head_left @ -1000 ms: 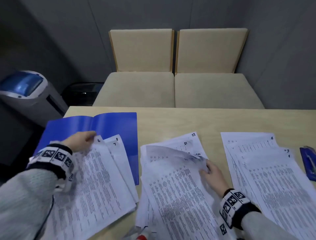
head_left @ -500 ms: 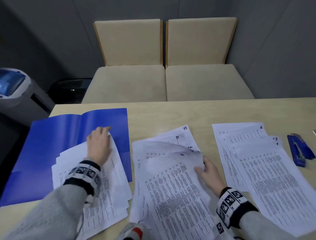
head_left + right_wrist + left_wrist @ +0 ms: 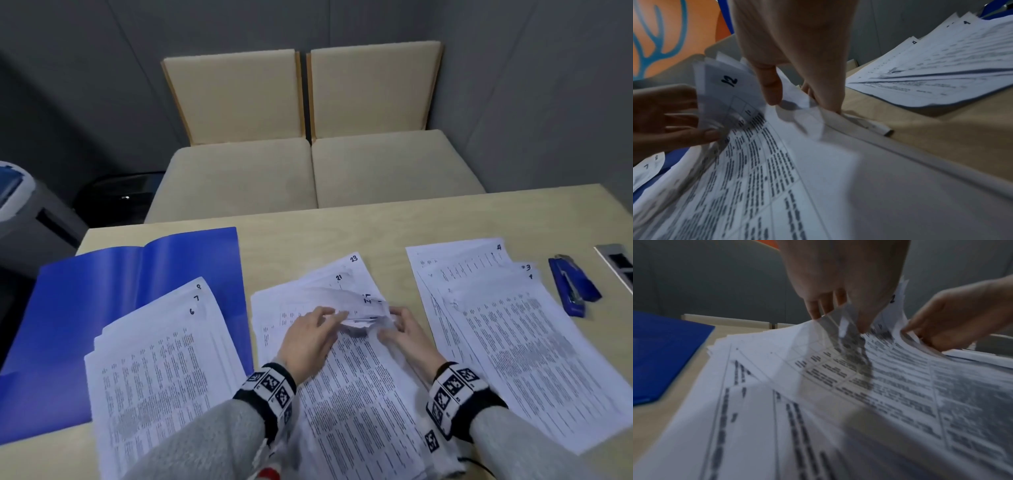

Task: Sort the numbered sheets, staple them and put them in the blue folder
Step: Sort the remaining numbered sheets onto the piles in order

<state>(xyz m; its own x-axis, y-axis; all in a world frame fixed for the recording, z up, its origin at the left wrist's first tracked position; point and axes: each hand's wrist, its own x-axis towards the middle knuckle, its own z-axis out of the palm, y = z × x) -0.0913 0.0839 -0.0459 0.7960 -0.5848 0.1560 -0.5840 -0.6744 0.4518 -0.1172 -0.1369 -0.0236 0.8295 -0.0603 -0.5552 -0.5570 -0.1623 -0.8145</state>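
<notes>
Mid-table, your left hand (image 3: 306,339) and right hand (image 3: 404,330) both pinch sheet 12's (image 3: 729,91) corner off the middle stack (image 3: 346,394), probably to check numbers while sorting.

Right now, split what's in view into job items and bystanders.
Job items:
- middle pile, top corners lifted by left hand and right hand
- left pile
- right pile
- blue folder
- stapler

Bystanders:
- two beige chairs
- grey bin
</notes>
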